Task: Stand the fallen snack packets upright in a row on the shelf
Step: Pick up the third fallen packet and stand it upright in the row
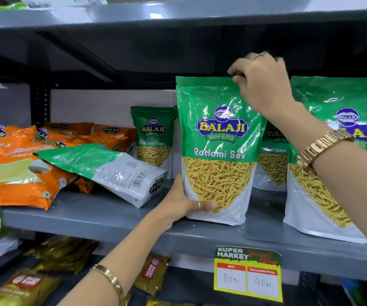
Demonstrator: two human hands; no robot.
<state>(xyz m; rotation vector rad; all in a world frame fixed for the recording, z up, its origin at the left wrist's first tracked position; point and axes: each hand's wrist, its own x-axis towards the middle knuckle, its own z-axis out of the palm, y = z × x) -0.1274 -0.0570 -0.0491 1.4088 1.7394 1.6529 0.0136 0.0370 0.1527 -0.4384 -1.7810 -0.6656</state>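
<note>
A green Ratlami Sev packet [217,138] stands upright at the front of the grey shelf [103,215]. My right hand [264,85] pinches its top edge, and my left hand [182,204] grips its lower left corner. Another green packet [103,166] lies fallen face down to the left, resting on orange packets. Upright green packets stand behind at the left [153,135], behind at the right [273,155], partly hidden, and at the front right [332,151] behind my right forearm.
Several orange Balaji packets [15,164] lie in a heap on the shelf's left part. A price tag [247,272] hangs on the shelf's front edge. Gold packets [63,252] lie on the shelf below. Another shelf board [178,14] runs close overhead.
</note>
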